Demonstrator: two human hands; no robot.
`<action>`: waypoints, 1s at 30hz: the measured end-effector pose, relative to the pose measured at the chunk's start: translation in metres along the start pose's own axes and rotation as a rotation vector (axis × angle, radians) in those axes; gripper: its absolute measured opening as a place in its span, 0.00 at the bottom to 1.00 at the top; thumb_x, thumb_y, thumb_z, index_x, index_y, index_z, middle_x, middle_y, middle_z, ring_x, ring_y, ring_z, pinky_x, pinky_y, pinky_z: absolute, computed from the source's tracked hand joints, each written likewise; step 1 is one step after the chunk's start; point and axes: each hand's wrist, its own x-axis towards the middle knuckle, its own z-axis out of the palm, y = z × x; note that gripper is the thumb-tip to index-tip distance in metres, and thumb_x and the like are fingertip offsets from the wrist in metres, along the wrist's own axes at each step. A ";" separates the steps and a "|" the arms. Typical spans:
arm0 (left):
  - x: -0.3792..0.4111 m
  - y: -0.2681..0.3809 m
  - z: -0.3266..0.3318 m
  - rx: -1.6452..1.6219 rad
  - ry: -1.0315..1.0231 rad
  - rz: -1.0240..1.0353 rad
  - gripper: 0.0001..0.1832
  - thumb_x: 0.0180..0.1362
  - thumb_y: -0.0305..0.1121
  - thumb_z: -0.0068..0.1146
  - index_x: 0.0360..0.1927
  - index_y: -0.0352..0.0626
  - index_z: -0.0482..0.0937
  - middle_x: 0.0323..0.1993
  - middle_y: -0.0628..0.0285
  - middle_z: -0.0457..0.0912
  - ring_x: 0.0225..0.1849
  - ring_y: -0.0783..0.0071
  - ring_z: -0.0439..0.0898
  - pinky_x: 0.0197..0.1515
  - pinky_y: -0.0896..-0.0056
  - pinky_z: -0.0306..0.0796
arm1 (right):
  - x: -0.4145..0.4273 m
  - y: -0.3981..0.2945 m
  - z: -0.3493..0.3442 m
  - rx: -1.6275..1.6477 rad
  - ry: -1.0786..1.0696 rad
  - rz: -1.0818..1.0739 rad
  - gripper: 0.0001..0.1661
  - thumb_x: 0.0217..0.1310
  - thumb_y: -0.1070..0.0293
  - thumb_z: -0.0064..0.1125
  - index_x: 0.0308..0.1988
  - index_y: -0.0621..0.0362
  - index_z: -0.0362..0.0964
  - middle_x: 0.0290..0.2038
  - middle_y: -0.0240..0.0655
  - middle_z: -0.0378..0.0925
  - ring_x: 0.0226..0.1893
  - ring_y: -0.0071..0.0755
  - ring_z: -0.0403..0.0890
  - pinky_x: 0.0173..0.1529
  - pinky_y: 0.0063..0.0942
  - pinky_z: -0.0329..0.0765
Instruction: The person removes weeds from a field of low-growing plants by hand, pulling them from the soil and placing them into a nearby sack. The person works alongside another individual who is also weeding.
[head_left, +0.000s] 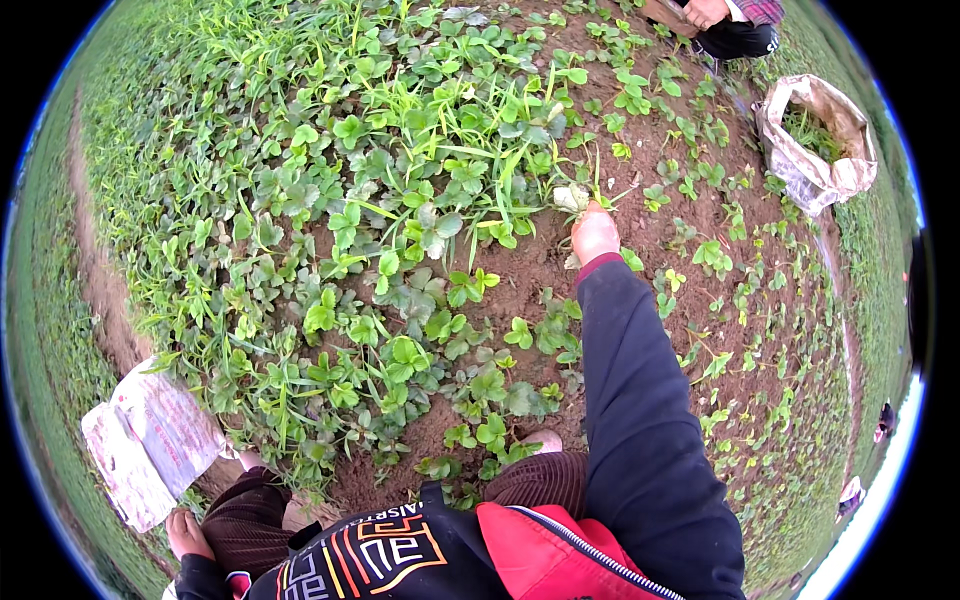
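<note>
Stretched far forward, my right hand (596, 232) is closed low among the plants, with green grass blades (598, 180) coming out of its fist. A crumpled whitish object (571, 198) lies against its fingertips; what it is I cannot tell. Strawberry plants (405, 358) and tall grass weeds (442, 127) grow thickly left of that hand. At the lower left, beside my knee, my left hand (187, 532) is at the lower corner of a soiled white woven sack (161, 431). Whether its fingers grip the sack is not clear.
An open whitish sack (817, 180) holding pulled greenery stands at the upper right. Beyond it a co-worker's hand (705, 13) and dark trouser leg (735, 39) show. Sparser strawberry plants (712, 257) grow in brown soil on the right. A dirt furrow (97, 262) runs along the left.
</note>
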 end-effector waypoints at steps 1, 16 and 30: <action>0.000 0.003 -0.002 -0.003 -0.005 -0.008 0.08 0.52 0.27 0.40 0.26 0.34 0.71 0.30 0.52 0.73 0.36 0.56 0.69 0.42 0.62 0.62 | 0.002 0.002 -0.004 0.035 -0.006 0.022 0.17 0.43 0.71 0.49 0.38 0.64 0.65 0.32 0.50 0.73 0.37 0.49 0.73 0.41 0.38 0.70; 0.002 0.005 0.000 -0.053 0.022 0.001 0.07 0.51 0.25 0.40 0.24 0.33 0.69 0.27 0.53 0.71 0.33 0.58 0.69 0.39 0.64 0.62 | -0.008 0.027 0.010 0.029 0.128 -0.118 0.17 0.42 0.69 0.54 0.34 0.66 0.66 0.27 0.52 0.72 0.31 0.51 0.73 0.36 0.37 0.70; 0.002 0.004 -0.002 -0.009 0.005 -0.009 0.07 0.51 0.25 0.40 0.23 0.33 0.69 0.26 0.53 0.70 0.32 0.57 0.68 0.38 0.64 0.62 | 0.017 0.039 -0.012 1.261 0.148 0.641 0.08 0.49 0.66 0.51 0.29 0.55 0.62 0.16 0.30 0.64 0.16 0.28 0.63 0.20 0.30 0.58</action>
